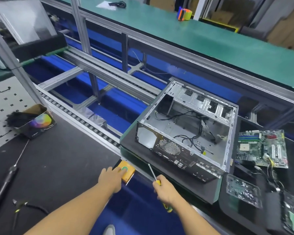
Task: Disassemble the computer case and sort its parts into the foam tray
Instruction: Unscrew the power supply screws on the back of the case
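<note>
Fingers point(117, 169) of the left hand point(111, 177) are lying straight, palm down, pressing the round green button point(124, 169) on a boxy orange housing point(128, 176) at the edge of the table point(58, 167). Just to the right, the right hand point(165, 189) is curling tight around the yellow handle of a screwdriver point(158, 182). Its thin steel shaft is slanting up and away, and the green-and-yellow butt is sticking out below the fist. Beyond the tip, the computer case point(185, 133) is lying on its side on a dark flat pallet point(131, 143), open on top. It is showing bare grey sheet metal, a perforated round fan grille and loose black cables. Beside it on the right, a green motherboard point(261, 148) is resting flat. Nearer, a clear shallow container of small metal screws point(243, 187) is sitting in the black foam tray point(225, 200).
</note>
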Motion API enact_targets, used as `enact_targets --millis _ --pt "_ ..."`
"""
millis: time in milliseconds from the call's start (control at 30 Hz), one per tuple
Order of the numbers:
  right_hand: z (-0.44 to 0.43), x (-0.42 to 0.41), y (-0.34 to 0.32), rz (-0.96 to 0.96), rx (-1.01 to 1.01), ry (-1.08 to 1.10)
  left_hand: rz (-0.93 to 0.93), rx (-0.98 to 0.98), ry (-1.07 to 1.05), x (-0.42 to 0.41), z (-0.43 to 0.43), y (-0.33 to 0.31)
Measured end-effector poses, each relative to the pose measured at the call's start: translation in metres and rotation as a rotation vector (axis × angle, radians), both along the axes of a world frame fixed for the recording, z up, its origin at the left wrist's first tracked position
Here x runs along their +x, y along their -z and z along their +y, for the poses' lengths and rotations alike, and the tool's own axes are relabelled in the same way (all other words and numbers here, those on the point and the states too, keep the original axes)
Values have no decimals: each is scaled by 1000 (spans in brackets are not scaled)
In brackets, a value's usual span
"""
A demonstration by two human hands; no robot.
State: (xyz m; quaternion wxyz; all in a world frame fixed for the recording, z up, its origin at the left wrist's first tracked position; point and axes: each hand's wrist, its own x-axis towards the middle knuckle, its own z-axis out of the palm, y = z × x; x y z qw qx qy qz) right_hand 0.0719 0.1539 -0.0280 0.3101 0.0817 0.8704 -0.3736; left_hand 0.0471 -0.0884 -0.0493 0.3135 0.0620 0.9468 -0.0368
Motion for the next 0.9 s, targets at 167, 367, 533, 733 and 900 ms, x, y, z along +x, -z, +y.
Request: enact_targets --millis 167,367,533,733,900 --pt "-6 -7 -11 65 -75 69 -65 0 33 -13 -3 1" --pt "-8 -15 -20 181 -137 161 -80 11 49 -16 -10 3" --pt "-10 -10 -21 179 -148 232 -64 0 66 -15 -8 5" --pt "-12 -5 -24 170 -139 270 -56 -43 90 -16 -7 7" --pt "-15 3 -26 158 -115 246 28 -75 92 -26 -1 0"
